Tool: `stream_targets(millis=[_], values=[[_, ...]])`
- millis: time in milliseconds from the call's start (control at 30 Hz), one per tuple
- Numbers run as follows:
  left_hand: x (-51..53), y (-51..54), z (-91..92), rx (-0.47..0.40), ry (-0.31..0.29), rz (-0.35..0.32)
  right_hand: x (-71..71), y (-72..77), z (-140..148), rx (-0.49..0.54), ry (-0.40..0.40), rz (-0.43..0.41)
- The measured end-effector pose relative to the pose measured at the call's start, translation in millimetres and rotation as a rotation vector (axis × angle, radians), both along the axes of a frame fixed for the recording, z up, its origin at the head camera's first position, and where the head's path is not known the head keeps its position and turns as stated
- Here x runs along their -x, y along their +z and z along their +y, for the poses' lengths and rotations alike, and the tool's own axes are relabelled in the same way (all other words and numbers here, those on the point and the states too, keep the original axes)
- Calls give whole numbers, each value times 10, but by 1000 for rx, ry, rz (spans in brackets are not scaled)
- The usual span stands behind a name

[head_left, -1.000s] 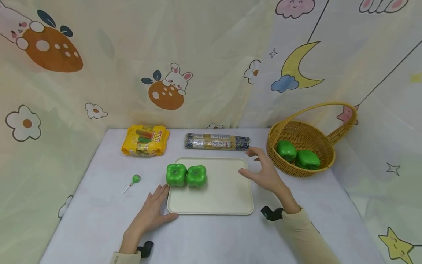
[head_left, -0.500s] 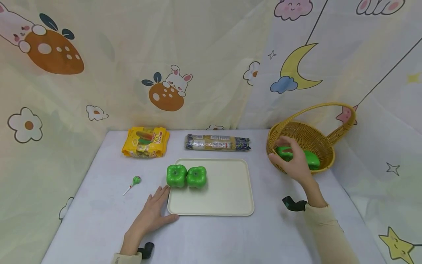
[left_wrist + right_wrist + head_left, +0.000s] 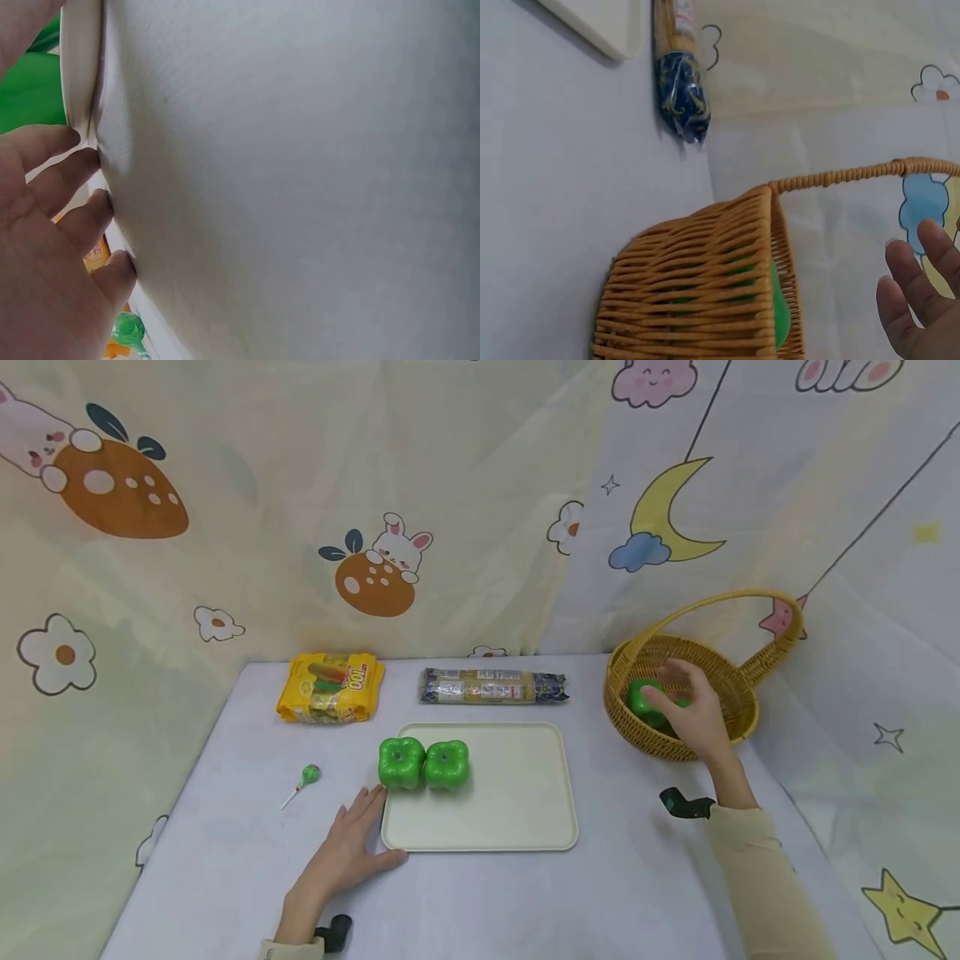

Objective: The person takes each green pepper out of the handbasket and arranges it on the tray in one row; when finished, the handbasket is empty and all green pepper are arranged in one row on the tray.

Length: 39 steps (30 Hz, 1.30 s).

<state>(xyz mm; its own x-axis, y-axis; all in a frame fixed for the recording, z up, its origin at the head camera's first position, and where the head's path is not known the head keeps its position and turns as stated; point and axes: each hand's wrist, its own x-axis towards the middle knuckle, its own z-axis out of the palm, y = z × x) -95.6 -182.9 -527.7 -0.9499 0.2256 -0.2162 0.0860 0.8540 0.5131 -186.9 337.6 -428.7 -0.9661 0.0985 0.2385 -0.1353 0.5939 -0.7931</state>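
Right grip (image 3: 699, 713), spread wide, has shifted over the right-hand pepper (image 3: 682, 702) in the basket (image 3: 642, 736).

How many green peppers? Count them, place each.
4. Left pepper and right pepper on the tray; third pepper in the basket, plus a sliver of a fourth pepper behind the right hand, which may hide more.

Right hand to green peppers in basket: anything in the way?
Nothing visible. In the head view, the right hand is over the open basket, partly hiding the green peppers; the handle stands clear of it.
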Motion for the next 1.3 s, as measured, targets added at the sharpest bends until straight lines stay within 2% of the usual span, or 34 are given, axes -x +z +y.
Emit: stream_targets(millis=[400,667,967,1300], values=[[-5,9,8,-7,7,0,197,-41,255,-3,-66,-143],[-7,10,5,-3,3,7,310,-22,318,-19,-42,-213],[-8,12,10,-1,-5,16,409,-103,413,-51,-12,-264],[4,7,7,-5,0,6,554,-115,480,-76,-5,-373]])
